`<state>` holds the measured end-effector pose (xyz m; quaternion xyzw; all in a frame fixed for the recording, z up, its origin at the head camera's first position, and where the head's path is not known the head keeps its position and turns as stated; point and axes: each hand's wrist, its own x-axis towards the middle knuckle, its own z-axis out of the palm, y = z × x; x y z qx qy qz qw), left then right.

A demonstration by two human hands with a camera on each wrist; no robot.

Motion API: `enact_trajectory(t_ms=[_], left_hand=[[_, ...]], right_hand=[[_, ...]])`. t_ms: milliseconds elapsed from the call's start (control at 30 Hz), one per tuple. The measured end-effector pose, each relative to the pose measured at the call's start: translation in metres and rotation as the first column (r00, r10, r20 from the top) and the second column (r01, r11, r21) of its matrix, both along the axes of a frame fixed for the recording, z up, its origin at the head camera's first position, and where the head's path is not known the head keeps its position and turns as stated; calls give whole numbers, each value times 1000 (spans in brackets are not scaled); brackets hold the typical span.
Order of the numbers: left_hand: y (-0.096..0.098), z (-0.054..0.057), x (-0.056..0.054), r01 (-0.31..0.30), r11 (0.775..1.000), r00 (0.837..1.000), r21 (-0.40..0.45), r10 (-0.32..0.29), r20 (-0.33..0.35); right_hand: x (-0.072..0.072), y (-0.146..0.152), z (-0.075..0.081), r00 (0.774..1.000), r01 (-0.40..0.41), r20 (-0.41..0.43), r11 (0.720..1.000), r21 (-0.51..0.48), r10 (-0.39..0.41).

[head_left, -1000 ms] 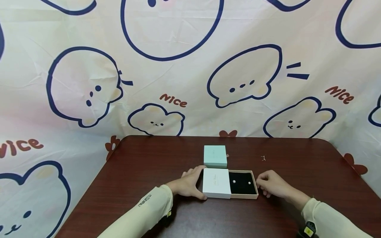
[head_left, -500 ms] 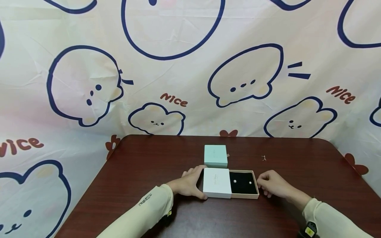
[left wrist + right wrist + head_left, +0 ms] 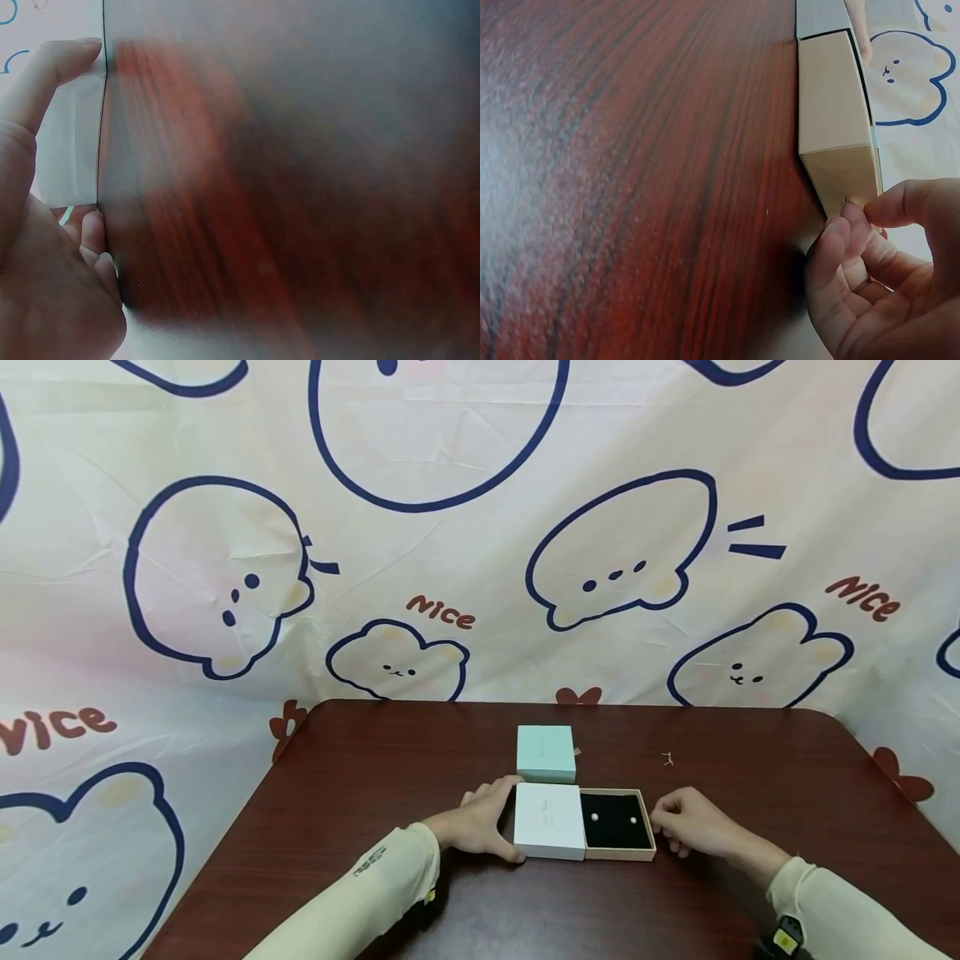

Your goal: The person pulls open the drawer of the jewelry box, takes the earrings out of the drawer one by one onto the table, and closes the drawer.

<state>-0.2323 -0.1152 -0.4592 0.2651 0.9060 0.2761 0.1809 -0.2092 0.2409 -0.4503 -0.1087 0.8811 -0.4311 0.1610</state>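
A white jewelry box sleeve (image 3: 549,818) lies on the table, with its cardboard drawer (image 3: 832,97) drawn out to the right. Two small pearl-like studs (image 3: 633,820) sit on the drawer's black insert (image 3: 615,835). My left hand (image 3: 480,822) holds the sleeve from its left side, thumb at the near edge and fingers at the far edge. In the left wrist view the thumb (image 3: 56,64) lies along the white sleeve. With thumb and index finger together, my right hand (image 3: 697,822) pinches at the drawer's right end; whatever is between the fingertips is hidden.
A mint-green box (image 3: 545,752) with a small tab on its right side stands just behind the white sleeve. Farther right on the brown table (image 3: 375,752) lies a tiny pale, branched object (image 3: 667,759). A cartoon-printed cloth (image 3: 480,568) hangs behind.
The drawer has slid very slightly farther right out of the sleeve, my right hand moving with it. My left hand keeps its hold. The whole head view has shifted a little.
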Motion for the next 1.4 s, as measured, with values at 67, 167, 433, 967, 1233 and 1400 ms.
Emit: enact_trajectory(t_ms=[67, 167, 433, 967, 1233, 1400], left_hand=[[0, 0, 0, -1, 1000, 1000, -3, 1, -1], [0, 0, 0, 0, 1000, 1000, -10, 0, -5], [1, 0, -1, 0, 1000, 1000, -15, 0, -8], [1, 1, 0, 6, 1000, 1000, 5, -6, -23], [1, 0, 0, -3, 1000, 1000, 6, 3, -23], [1, 0, 0, -8, 1000, 1000, 6, 8, -23]], right_hand=[[0, 0, 0, 1000, 6, 5, 1000, 2, -6], [0, 1, 0, 1000, 2, 3, 1000, 0, -2], [1, 0, 1, 1000, 0, 0, 1000, -4, 0], [-1, 5, 6, 998, 18, -56, 1000, 5, -18], [0, 5, 9, 995, 48, -93, 999, 20, -46], [-1, 5, 11, 991, 75, -111, 997, 29, -72]])
